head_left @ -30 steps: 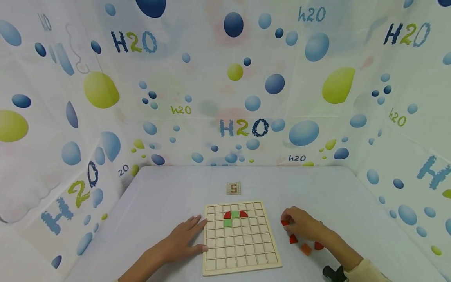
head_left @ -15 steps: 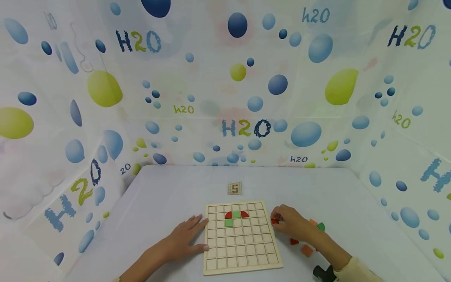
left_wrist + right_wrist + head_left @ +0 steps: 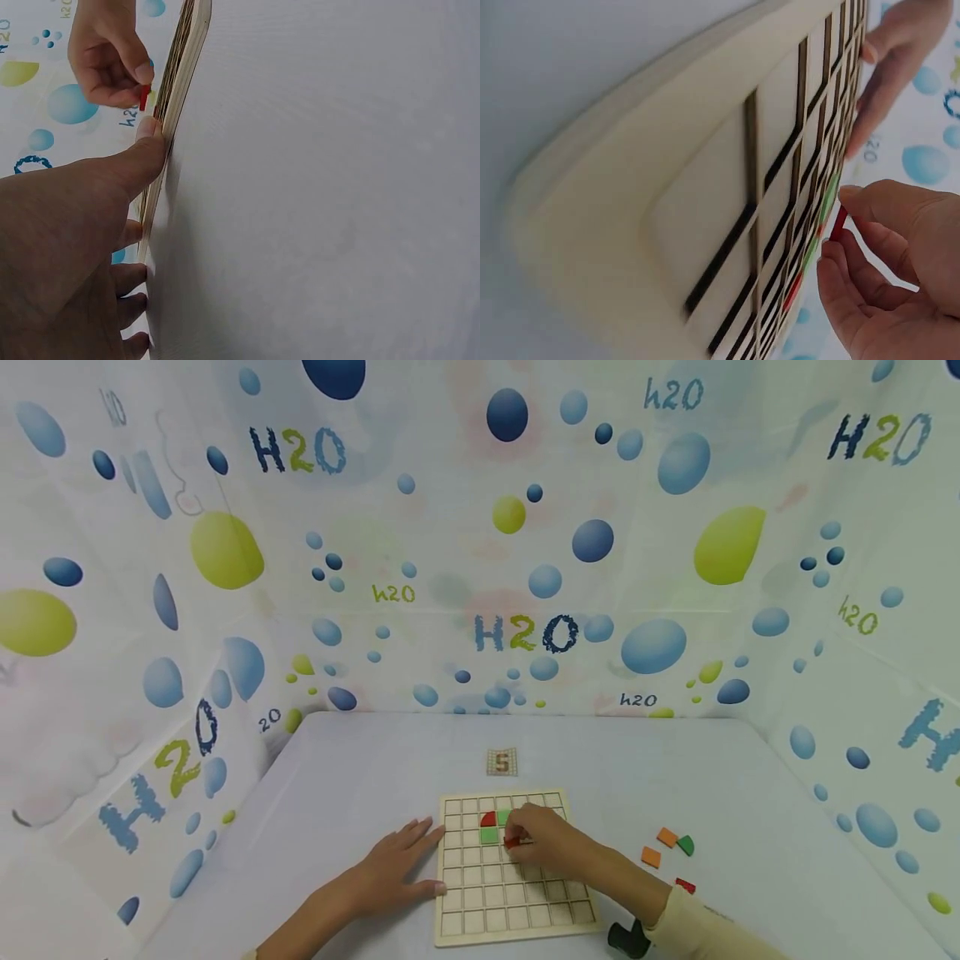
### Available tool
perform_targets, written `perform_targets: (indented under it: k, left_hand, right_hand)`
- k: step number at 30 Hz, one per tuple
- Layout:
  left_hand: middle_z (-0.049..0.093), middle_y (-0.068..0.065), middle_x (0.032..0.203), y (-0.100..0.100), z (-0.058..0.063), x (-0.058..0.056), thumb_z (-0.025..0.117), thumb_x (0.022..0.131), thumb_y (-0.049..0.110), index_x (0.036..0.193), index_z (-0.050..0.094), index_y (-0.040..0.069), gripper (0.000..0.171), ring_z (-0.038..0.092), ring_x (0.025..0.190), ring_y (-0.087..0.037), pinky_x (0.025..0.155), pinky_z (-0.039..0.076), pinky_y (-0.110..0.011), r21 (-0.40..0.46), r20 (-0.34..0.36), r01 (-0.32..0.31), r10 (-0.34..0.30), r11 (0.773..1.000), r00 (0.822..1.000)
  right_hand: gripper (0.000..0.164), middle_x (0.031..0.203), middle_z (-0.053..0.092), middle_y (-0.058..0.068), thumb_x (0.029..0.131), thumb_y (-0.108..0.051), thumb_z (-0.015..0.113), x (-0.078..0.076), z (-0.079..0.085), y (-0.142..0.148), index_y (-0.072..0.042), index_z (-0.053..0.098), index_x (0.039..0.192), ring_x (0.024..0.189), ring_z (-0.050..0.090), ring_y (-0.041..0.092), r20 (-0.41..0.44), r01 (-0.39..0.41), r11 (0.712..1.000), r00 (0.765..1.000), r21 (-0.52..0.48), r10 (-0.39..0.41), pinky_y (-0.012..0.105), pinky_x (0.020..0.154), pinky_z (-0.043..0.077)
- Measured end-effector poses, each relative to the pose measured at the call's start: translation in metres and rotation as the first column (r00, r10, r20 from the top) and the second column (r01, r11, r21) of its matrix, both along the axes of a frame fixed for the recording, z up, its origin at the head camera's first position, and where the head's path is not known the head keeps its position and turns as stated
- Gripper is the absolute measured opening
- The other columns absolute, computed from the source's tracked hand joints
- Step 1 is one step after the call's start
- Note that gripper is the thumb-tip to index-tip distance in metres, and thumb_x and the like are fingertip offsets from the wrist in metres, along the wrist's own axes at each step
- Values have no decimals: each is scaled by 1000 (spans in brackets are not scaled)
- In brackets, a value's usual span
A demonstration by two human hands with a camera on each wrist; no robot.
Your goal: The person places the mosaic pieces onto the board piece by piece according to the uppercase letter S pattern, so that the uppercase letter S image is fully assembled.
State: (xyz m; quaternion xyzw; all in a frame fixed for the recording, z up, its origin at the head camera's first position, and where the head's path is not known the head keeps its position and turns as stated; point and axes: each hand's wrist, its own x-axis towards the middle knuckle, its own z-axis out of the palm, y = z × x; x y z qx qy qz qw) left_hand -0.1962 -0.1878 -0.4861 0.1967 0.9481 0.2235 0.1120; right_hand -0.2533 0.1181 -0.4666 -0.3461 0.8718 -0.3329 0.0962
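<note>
Right hand [image 3: 546, 841] has moved over the board [image 3: 486, 897], partly hiding its red piece [image 3: 512, 842].

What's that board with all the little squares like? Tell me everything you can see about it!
The board looks like pale wood, with rounded corners, a raised rim and dark lines between its squares. It lies flat on the white table. Green squares and red pieces fill some spaces near its far side. The left hand touches its left edge; the right hand holds another red piece above it.
</note>
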Motion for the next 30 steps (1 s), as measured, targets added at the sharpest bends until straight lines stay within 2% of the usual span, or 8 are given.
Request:
perform_targets:
  k: [4,7,11,20,30]
  left_hand:
    - [29,-20,172,0,-2,0,66,96,64,165,38,14,90,23,159,-47,123,24,-71,5,-6,14,-14,1000,1000]
    - [29,-20,172,1,-1,0,66,96,65,165,38,15,90,23,159,-46,123,25,-70,5,-5,14,-14,1000,1000]
    - [29,-18,172,2,0,1,66,96,66,165,38,15,90,23,159,-46,124,24,-69,-1,2,2,-2,1000,1000]
    - [28,-18,173,0,0,1,65,95,67,165,37,16,91,22,160,-45,125,24,-68,-20,3,-4,4,1000,1000]
    - [28,-18,173,0,0,1,65,96,67,165,37,16,90,22,160,-45,124,23,-69,-4,-4,2,-2,1000,1000]
  right_hand:
    - [5,100,65,-5,98,-8,76,3,-2,-19,-10,71,99,92,57,3,-17,-43,998,999,52,44,23,81,55]
    - [3,98,64,-8,98,-10,77,6,-3,-27,-11,74,99,91,55,0,-79,-63,989,994,132,74,20,82,54]
    - [4,97,63,-11,97,-12,78,10,-2,-30,-14,76,99,92,54,-1,-118,-65,981,989,183,88,19,84,54]
    - [6,97,62,-13,95,-18,81,11,1,-31,-18,76,99,89,54,-2,-158,-40,977,985,208,74,19,80,54]
    - [5,96,61,-11,98,-14,78,8,0,-31,-18,76,95,86,54,-2,-129,-40,983,990,181,65,18,77,54]
